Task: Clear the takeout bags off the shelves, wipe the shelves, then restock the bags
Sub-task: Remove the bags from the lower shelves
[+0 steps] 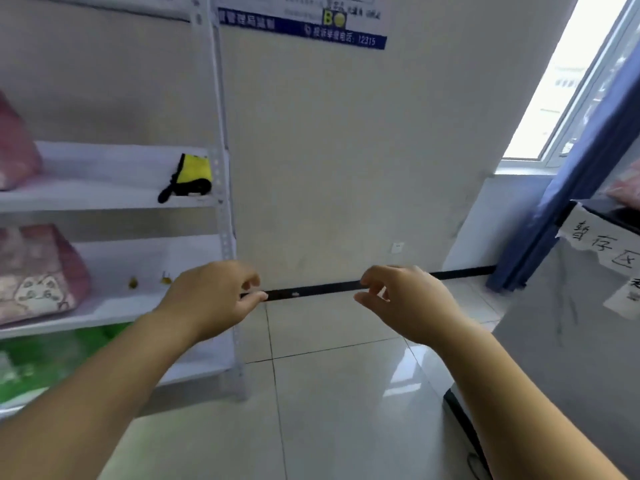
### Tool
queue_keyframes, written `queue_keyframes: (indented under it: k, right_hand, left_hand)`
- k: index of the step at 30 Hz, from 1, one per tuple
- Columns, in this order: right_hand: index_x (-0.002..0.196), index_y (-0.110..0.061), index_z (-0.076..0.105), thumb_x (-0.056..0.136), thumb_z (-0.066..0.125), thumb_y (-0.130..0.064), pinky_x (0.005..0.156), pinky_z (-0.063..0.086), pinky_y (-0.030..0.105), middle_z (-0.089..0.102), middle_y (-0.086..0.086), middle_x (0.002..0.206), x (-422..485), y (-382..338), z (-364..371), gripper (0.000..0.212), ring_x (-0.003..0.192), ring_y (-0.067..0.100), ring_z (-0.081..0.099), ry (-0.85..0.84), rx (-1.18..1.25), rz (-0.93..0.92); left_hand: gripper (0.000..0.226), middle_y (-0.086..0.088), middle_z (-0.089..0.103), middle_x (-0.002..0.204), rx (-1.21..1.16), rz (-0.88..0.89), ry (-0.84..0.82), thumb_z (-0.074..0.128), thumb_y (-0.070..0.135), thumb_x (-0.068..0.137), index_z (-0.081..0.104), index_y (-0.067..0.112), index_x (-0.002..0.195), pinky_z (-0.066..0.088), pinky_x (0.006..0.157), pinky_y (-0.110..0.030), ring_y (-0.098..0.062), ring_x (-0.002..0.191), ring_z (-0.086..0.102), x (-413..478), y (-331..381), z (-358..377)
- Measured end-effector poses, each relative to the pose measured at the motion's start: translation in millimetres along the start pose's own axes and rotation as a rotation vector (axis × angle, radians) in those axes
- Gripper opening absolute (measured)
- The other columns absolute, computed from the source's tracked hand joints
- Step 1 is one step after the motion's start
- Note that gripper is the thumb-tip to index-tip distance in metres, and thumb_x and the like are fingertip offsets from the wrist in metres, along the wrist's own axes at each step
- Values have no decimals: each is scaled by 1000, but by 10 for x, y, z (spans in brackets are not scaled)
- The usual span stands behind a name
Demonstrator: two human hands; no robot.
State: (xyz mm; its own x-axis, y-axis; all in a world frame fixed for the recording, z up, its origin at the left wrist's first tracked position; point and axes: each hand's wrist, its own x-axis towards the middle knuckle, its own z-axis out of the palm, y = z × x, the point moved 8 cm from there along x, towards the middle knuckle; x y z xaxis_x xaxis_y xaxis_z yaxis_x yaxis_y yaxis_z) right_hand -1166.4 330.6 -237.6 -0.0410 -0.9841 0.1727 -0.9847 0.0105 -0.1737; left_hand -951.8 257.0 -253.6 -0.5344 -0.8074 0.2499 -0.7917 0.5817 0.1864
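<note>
Both hands are in the air in front of the wall, the left hand [211,299] just by the shelf rack's [221,168] corner post and the right hand [405,299] apart from it; each has loosely curled fingers and holds nothing. The takeout bags are not yet cleared: one pink bag [14,147] sits on the middle shelf, a pink cat-print bag [38,271] on the shelf below, and a green bag [52,362] on the lowest. The bags look soft and slumped, so a one-handed grab by a corner could tip one and spill it. The yellow-and-black pouch [194,176] lies near the shelf's front edge, where a careless reach or wipe could knock it to the floor. Small yellow bits [133,282] on the lower shelf could be swept off too. The glossy tiled floor [346,410] may turn slippery if a wet cloth drips. On the wall poster [301,26], a blue band ends in "12315" after blurred Chinese characters, beneath a large "B" beside a yellow face. A torn paper sign [602,247] at right is handwritten, apparently "暂存区".
</note>
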Motion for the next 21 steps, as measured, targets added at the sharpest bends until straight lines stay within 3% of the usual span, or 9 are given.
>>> queue_keyframes:
  k: [9, 14, 21]
  right_hand:
    - [121, -27, 54, 91, 50, -48, 80, 52, 32, 60, -6, 112, 169, -2154, 552, 37, 93, 13, 58, -97, 58, -177]
    - [121, -27, 53, 90, 51, -48, 85, 50, 36, 59, -6, 118, 161, -3493, 980, 38, 99, 15, 57, -151, 89, -307]
    - [123, -26, 50, 90, 50, -48, 85, 50, 35, 58, -4, 117, 265, -4679, 1427, 39, 99, 17, 56, -227, 45, -437]
  left_hand:
    - [29, 9, 62, 108, 99, -253, -2, 53, 47, 88, 59, 29, 109, 48, 75, -29, -14, 92, 57, -1473, -1806, -727]
    - [25, 10, 57, 100, 94, -420, -41, 52, 48, 88, 57, 29, 103, 47, 74, -30, -14, 89, 54, -2412, -2824, -981]
    - [28, 13, 59, 110, 104, -578, -17, 52, 47, 88, 55, 30, 111, 44, 74, -26, -8, 89, 50, -3168, -3757, -1130]
